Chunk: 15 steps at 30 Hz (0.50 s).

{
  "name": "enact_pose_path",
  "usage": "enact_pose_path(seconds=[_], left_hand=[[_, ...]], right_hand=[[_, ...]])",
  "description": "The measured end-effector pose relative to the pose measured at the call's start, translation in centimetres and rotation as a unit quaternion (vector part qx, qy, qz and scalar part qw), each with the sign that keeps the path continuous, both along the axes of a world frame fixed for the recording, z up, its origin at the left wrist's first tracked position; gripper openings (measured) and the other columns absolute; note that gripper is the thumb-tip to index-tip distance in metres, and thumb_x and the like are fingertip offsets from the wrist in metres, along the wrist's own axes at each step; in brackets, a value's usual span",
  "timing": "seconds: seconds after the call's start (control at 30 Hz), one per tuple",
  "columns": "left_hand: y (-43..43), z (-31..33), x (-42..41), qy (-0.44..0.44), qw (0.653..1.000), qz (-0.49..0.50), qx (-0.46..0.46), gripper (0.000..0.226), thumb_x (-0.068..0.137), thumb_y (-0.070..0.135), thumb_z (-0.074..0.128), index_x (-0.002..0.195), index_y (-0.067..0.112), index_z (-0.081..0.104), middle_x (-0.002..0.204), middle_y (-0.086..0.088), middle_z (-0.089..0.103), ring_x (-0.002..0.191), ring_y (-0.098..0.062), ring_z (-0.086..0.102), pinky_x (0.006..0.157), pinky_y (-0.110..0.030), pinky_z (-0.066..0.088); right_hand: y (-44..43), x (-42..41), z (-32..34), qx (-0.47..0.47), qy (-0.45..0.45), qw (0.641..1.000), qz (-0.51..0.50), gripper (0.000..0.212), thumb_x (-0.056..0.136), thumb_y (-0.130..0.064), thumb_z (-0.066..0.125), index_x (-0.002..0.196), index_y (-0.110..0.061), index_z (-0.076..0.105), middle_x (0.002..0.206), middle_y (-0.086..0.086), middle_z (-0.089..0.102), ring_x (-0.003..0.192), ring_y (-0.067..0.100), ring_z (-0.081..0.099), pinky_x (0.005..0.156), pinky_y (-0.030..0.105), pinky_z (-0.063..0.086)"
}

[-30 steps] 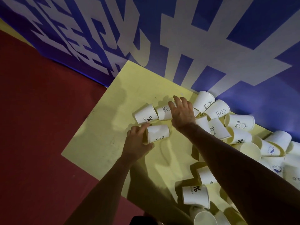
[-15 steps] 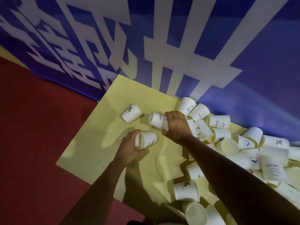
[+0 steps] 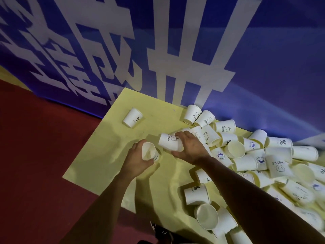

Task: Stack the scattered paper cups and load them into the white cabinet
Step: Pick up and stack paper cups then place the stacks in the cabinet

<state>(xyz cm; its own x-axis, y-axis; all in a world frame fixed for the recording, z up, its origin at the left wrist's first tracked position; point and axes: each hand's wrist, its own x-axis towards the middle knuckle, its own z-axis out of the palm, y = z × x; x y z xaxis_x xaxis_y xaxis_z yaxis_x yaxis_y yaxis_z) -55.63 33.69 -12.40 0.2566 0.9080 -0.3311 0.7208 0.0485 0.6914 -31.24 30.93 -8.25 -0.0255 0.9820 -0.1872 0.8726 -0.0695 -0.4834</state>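
My left hand [image 3: 136, 162] grips a white paper cup [image 3: 149, 152], its open mouth turned up toward me. Just to its right, my right hand [image 3: 190, 147] closes over a second cup [image 3: 168, 140] printed with "Bear", lying on its side with its base pointing at the held cup. A big pile of scattered paper cups [image 3: 255, 155] covers the right part of the yellow surface [image 3: 98, 155]. One lone cup [image 3: 132, 118] with a "%" mark lies apart at the far left. No white cabinet is in view.
A blue wall [image 3: 175, 41] with large white lettering rises right behind the yellow surface. Dark red floor [image 3: 35, 164] spreads out to the left. More cups [image 3: 207, 215] lie near the front edge under my right forearm.
My left hand tilted its cup so the mouth faces up. My right hand took hold of the "Bear" cup and drew it toward the left-hand cup. The view shifted, bringing more of the pile in.
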Motion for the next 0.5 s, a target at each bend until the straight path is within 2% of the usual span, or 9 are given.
enact_pose_path(seconds=[0.13, 0.33, 0.5], left_hand=[[-0.2, 0.7, 0.0, 0.008, 1.0, 0.003, 0.005, 0.09, 0.071, 0.029, 0.081, 0.147, 0.025, 0.034, 0.138, 0.0, 0.044, 0.125, -0.024, 0.046, 0.102, -0.037, 0.043], [-1.0, 1.9, 2.1, -0.002, 1.0, -0.019, 0.016, 0.086, 0.072, 0.031, 0.08, 0.146, 0.026, 0.036, 0.131, 0.0, 0.043, 0.122, -0.022, 0.045, 0.101, -0.035, 0.042], [-2.4, 2.9, 5.2, 0.001, 0.998, -0.058, 0.034, 0.083, 0.074, 0.03, 0.079, 0.146, 0.025, 0.037, 0.128, -0.001, 0.043, 0.122, -0.024, 0.045, 0.098, -0.034, 0.042]], right_hand=[[-1.4, 0.6, 0.8, -0.006, -0.02, 1.0, -0.016, 0.077, 0.076, -0.054, 0.073, 0.139, -0.019, 0.046, 0.127, 0.006, 0.049, 0.113, 0.026, 0.052, 0.093, 0.038, 0.047], [-4.4, 2.4, 1.9, -0.016, -0.034, 0.995, -0.093, 0.084, 0.074, -0.05, 0.074, 0.143, -0.019, 0.038, 0.135, 0.007, 0.044, 0.115, 0.029, 0.054, 0.087, 0.041, 0.052], [-7.6, 4.4, 2.0, 0.006, 0.014, 0.983, -0.186, 0.088, 0.068, -0.042, 0.083, 0.139, -0.014, 0.038, 0.13, 0.007, 0.046, 0.121, 0.028, 0.045, 0.095, 0.04, 0.045]])
